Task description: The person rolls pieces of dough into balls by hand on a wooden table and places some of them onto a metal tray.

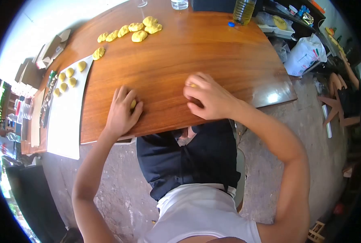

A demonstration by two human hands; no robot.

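Observation:
My left hand [123,110] is cupped low over the wooden table [160,73], its fingers curled round a yellow dough ball [133,104] that shows between thumb and forefinger. Further right, my right hand [208,96] also rests curled on the tabletop, with a bit of yellow dough [193,85] peeking out between its fingers; most of that piece is hidden. Rough yellow dough lumps [139,36] lie in a loose row at the far side. Several smoother dough balls [69,72] sit on a white sheet [65,117] along the left edge.
An oil bottle [244,11], a blue cap [231,24] and a clear glass [179,4] stand at the back of the table. Cardboard boxes [50,48] are at the far left. A white sack [306,54] and a shelf with trays are on the right.

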